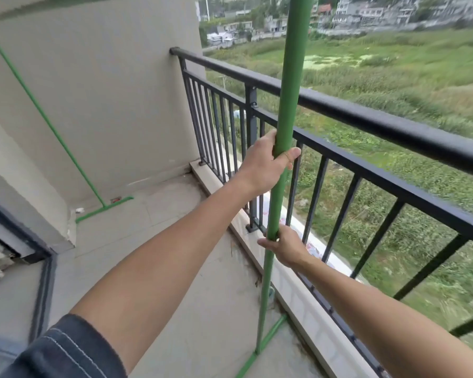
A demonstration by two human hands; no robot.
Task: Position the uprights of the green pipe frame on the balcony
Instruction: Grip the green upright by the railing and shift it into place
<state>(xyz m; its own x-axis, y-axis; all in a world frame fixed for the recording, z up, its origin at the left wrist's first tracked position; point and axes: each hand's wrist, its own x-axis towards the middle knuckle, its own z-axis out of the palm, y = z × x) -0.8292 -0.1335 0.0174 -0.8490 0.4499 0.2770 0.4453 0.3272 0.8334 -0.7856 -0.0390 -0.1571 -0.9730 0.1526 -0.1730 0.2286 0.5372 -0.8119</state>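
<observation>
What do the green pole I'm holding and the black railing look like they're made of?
Green pole: looks like plastic pipe or painted metal; the even matte green with no seams or rust leaves it open. Black railing: most likely metal with a matte dark coating, judging by its thin square bars, bolted post and slightly textured top rail.

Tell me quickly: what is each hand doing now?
Left hand: closed around the near green upright, higher up.
Right hand: closed around the same upright, lower down.

An upper-floor home balcony: a black metal railing [339, 110] edges a grey concrete floor [175, 241], overlooking an overgrown green field [407, 83] and distant houses [352, 12].
</observation>
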